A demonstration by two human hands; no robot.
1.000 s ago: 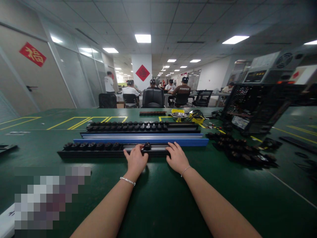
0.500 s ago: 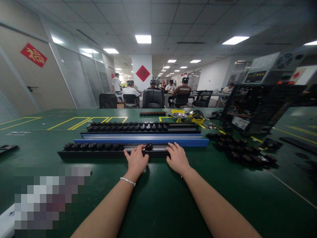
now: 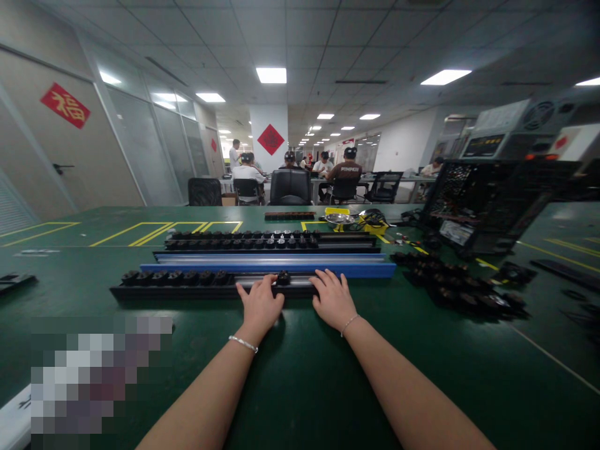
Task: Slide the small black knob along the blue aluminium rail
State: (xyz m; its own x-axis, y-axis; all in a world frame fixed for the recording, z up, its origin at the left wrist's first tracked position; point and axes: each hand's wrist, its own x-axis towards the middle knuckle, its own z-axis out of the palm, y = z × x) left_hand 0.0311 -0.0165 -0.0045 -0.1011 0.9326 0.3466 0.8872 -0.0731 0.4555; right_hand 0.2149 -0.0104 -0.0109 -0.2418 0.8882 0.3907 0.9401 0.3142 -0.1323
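Note:
In front of me lies a long black rail (image 3: pixel 173 292) with a silvery channel. Several round black knob-like parts (image 3: pixel 175 277) sit in a row along its left half. A single similar black part (image 3: pixel 283 277) stands apart from that row, between my hands. My left hand (image 3: pixel 259 305) rests over the rail with fingers spread, its index finger at the left side of this single part. My right hand (image 3: pixel 334 301) lies on the rail farther right, fingers spread, a little apart from the part. My hands partly hide the rail, including its right end.
Behind the rail lie a blue rail (image 3: pixel 272 269) and black rails with more round parts (image 3: pixel 244 242). To the right are a heap of black parts (image 3: pixel 450 281) and an open computer case (image 3: pixel 482 206). A metal dish (image 3: pixel 340 218) stands farther back. People (image 3: pixel 345 165) sit beyond the table.
My right hand has shifted slightly left, toward the single black part, its fingers spreading a little. My left hand stays nearly in place beside it. A standing person in the background has moved right.

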